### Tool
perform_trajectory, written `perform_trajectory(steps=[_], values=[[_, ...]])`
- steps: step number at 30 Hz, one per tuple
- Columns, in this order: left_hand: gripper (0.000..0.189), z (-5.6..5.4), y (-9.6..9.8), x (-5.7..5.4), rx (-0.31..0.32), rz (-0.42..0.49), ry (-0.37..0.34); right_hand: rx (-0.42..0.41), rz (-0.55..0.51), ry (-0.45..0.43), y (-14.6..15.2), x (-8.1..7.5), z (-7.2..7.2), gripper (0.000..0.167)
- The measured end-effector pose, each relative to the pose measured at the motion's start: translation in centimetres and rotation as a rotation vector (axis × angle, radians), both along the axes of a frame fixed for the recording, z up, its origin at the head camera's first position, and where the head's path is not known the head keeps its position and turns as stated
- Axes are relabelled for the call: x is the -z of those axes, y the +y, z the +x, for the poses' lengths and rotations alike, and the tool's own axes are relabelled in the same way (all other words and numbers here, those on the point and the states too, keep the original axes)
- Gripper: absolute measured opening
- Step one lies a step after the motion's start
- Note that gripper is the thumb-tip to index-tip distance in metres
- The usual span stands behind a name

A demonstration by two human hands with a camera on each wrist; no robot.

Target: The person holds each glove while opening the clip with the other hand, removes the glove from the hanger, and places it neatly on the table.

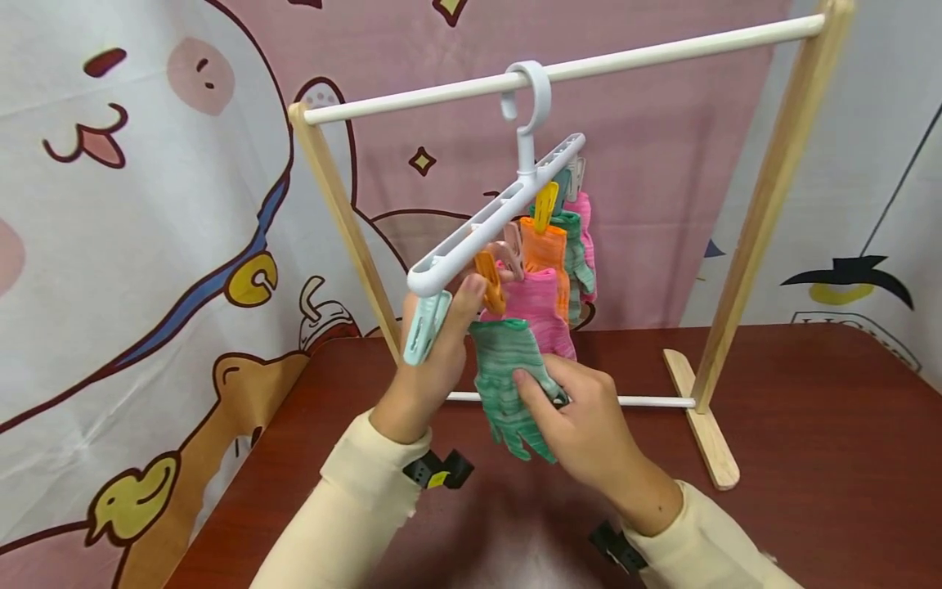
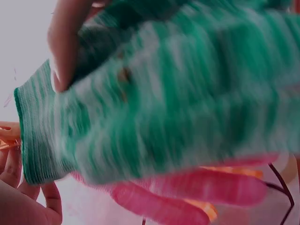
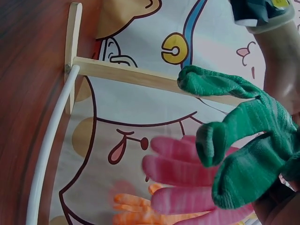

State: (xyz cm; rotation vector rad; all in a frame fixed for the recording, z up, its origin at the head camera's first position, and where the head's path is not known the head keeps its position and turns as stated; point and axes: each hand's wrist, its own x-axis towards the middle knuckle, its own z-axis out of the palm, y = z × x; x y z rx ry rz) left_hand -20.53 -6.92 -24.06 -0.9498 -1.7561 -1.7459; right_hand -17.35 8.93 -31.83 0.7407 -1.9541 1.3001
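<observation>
My left hand (image 1: 437, 335) is raised under the near end of a white hanger (image 1: 496, 225), its thumb tip against an orange clothespin (image 1: 491, 282), which it pinches. A light blue clothespin (image 1: 427, 327) hangs from that end, in front of the hand. My right hand (image 1: 589, 409) grips a green striped glove (image 1: 508, 376) by its side, thumb on the front. The glove's cuff is up near the orange clothespin, and its fingers hang down. In the left wrist view, the glove (image 2: 154, 103) fills the middle, with left-hand fingertips (image 2: 54, 197) beside its cuff.
Behind, a pink glove (image 1: 533, 307), an orange glove (image 1: 546, 245) and further gloves hang by clothespins, including a yellow clothespin (image 1: 545, 204). The hanger hooks over the white rod (image 1: 662, 56) of a wooden stand (image 1: 761, 221) on a dark red table (image 1: 832, 425). A printed cloth backs it.
</observation>
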Motion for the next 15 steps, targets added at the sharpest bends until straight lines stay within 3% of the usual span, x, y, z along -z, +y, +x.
perform_trajectory(steps=[3, 7, 9, 12, 15], values=[[0.079, 0.0, -0.7, 1.0, -0.104, -0.039, 0.004, 0.001, 0.004, 0.019, 0.0, 0.1, -0.1, 0.011], [0.080, -0.1, -1.8, 2.5, -0.162, -0.038, -0.002, 0.007, 0.010, 0.047, -0.1, 0.1, -0.3, 0.013], [0.078, -0.3, -2.2, 3.0, -0.162, -0.029, 0.022, 0.016, 0.015, 0.059, -0.1, 0.1, -0.4, 0.014], [0.059, -0.6, -2.8, 3.9, -0.238, -0.039, 0.082, 0.027, 0.021, 0.065, -0.1, 0.1, -0.5, 0.017], [0.032, -1.0, -3.4, 4.8, -0.384, -0.019, 0.148, 0.026, 0.028, 0.056, -0.1, 0.2, -0.4, 0.018]])
